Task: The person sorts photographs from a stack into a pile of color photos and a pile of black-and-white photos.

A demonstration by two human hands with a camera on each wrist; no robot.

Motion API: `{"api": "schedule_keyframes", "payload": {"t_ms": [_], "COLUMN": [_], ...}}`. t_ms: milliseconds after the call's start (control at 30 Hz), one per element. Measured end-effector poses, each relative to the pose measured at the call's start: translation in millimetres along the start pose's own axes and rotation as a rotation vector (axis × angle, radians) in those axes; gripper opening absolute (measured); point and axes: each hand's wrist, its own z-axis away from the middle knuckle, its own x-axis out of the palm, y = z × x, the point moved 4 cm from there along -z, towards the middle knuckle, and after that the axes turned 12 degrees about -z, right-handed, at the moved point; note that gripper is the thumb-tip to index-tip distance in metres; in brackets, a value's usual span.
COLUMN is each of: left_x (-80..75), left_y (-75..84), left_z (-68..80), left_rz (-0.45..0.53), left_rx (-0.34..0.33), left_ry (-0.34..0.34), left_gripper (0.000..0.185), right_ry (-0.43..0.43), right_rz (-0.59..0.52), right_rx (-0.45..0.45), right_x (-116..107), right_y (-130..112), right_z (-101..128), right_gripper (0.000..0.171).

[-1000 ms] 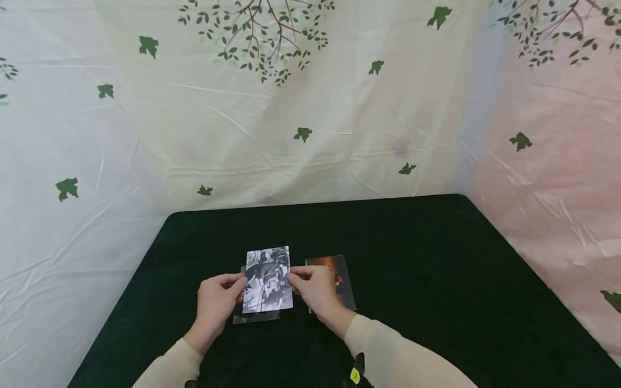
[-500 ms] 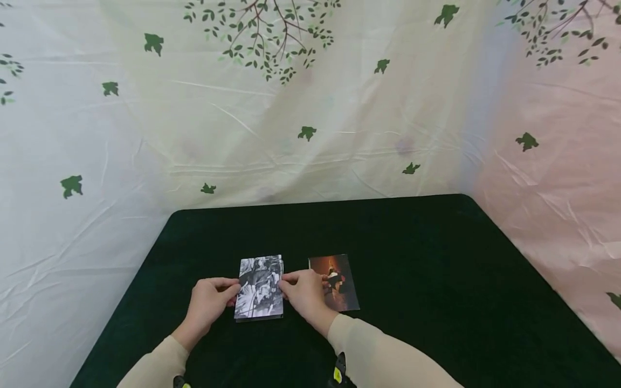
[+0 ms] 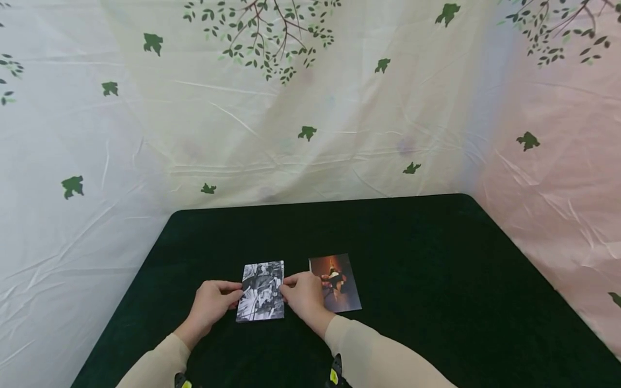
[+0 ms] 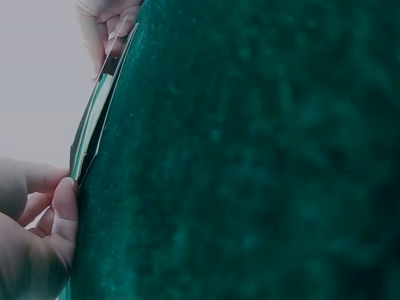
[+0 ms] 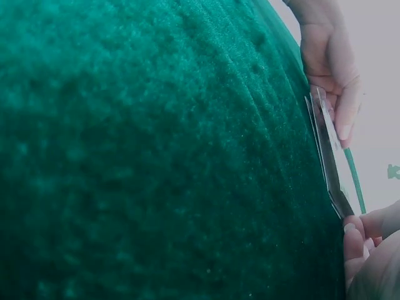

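Observation:
A black-and-white picture card (image 3: 261, 291) lies near the front middle of the table, on top of another card it now covers. My left hand (image 3: 209, 306) pinches its left edge between thumb and fingers, and my right hand (image 3: 306, 300) pinches the right edge. Seen edge-on in the left wrist view, the stacked cards (image 4: 94, 125) show a thin gap between layers. The right wrist view has the same card edges (image 5: 328, 156) spanning between both hands. A dark picture card with an orange glow and a figure (image 3: 343, 285) lies just right, partly behind my right hand.
A dark green velvety cloth (image 3: 436, 280) covers the table. Its back edge meets a pale fabric curtain (image 3: 271, 145) printed with leaves and branches, which also closes in both sides.
Both hands have lowered the black-and-white card and shifted it slightly left, over the card beneath, which no longer sticks out. More of the orange-and-dark card shows.

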Motion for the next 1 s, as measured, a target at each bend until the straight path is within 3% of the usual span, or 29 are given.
{"api": "schedule_keyframes", "payload": {"t_ms": [467, 767, 1000], "left_x": [6.0, 9.8, 11.6], "left_y": [4.0, 8.6, 9.8], "left_z": [6.9, 8.9, 13.1], "left_rz": [-0.039, -0.092, -0.106], "left_rx": [-0.012, -0.027, -0.033], "left_ry": [0.016, 0.04, 0.049], "left_gripper": [0.02, 0.017, 0.017], "right_ry": [-0.005, 0.072, 0.076], "right_rz": [0.004, 0.075, 0.088], "right_rx": [-0.006, -0.088, -0.109], "right_x": [-3.6, -5.3, -5.4], "right_y": [0.9, 1.2, 3.4], "right_z": [5.0, 7.9, 9.5], "right_gripper": [0.006, 0.005, 0.005]}}
